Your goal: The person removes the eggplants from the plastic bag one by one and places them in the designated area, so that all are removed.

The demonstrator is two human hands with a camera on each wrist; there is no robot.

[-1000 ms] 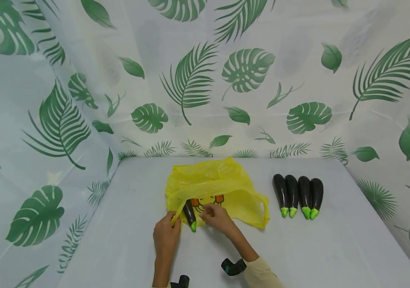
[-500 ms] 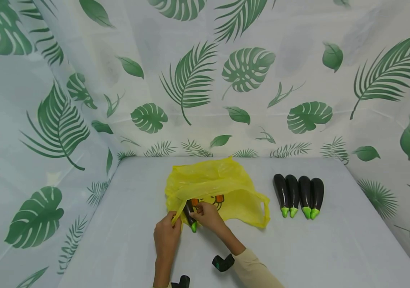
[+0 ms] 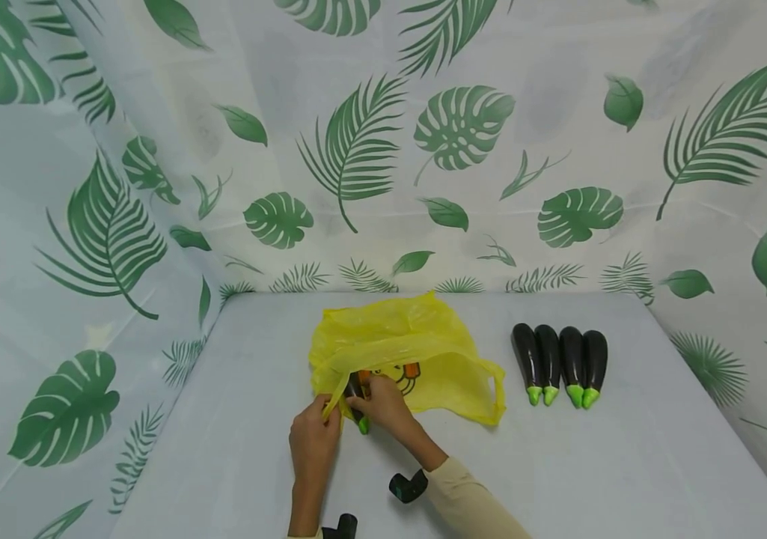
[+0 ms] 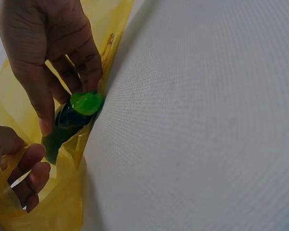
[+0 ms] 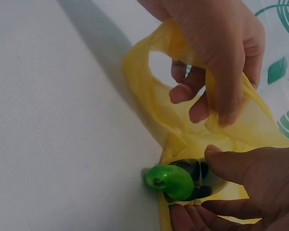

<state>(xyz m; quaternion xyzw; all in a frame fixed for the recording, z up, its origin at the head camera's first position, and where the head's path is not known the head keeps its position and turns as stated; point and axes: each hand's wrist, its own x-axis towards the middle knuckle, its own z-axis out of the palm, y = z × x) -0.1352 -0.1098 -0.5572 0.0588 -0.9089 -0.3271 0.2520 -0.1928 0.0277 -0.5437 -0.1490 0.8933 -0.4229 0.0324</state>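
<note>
A yellow plastic bag (image 3: 410,322) with a printed picture lies on the table, its mouth facing me. My left hand (image 3: 313,442) pinches the bag's left handle, lifting that edge. One dark eggplant (image 5: 171,182) with a green stem end lies in the bag's mouth, its stem pointing toward me. My right hand (image 3: 386,404) reaches into the opening and grips this eggplant, thumb on one side and fingers on the other, as the right wrist view shows. The eggplant's far end is hidden under the bag.
Several more eggplants (image 3: 560,367) lie side by side at the right of the white table (image 3: 558,471), stems toward me. Leaf-printed white sheeting (image 3: 477,247) stands behind and at both sides. Black wrist devices (image 3: 408,486) sit at both wrists.
My right hand has moved left from beside the eggplant in the bag and now grips it. My left hand keeps its pinch on the bag handle, nearly still.
</note>
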